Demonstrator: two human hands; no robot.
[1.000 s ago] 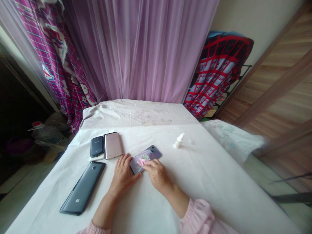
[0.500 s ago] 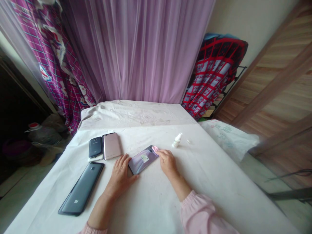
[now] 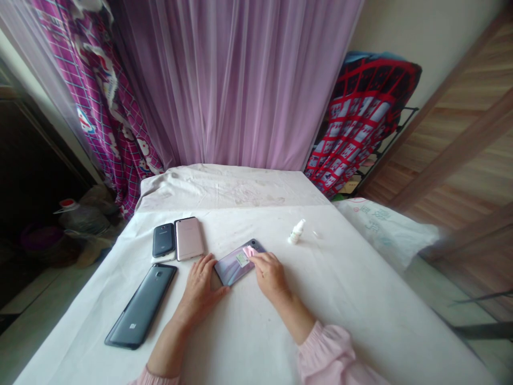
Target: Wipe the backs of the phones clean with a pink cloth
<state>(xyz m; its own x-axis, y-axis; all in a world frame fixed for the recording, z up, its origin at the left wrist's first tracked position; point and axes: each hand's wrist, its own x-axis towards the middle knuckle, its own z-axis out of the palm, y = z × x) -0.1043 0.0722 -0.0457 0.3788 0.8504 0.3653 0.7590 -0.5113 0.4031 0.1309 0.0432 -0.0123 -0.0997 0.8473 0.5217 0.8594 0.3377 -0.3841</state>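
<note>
A purple smartphone [image 3: 229,270] lies face down at a slant on the table, with a pale sticker on its back. My left hand [image 3: 200,286] holds it at the near-left end, fingers along the edge and thumb at the lower corner. Pinched in my right hand [image 3: 270,274] is a small pink cloth [image 3: 250,251], pressed on the phone's back between the camera and the sticker. The fingers partly cover the cloth and the phone's right edge.
A pink phone [image 3: 189,239], a small dark phone [image 3: 163,239] on a white item [image 3: 164,257], and a large dark phone [image 3: 142,307] lie left on the white-covered table [image 3: 344,321]. A white spray bottle [image 3: 296,232] stands right, beside a clear cap [image 3: 316,235].
My right hand has slid the pink cloth left across the phone's back, from the camera end toward the sticker. My left hand keeps its hold. The whole view has shifted slightly.
</note>
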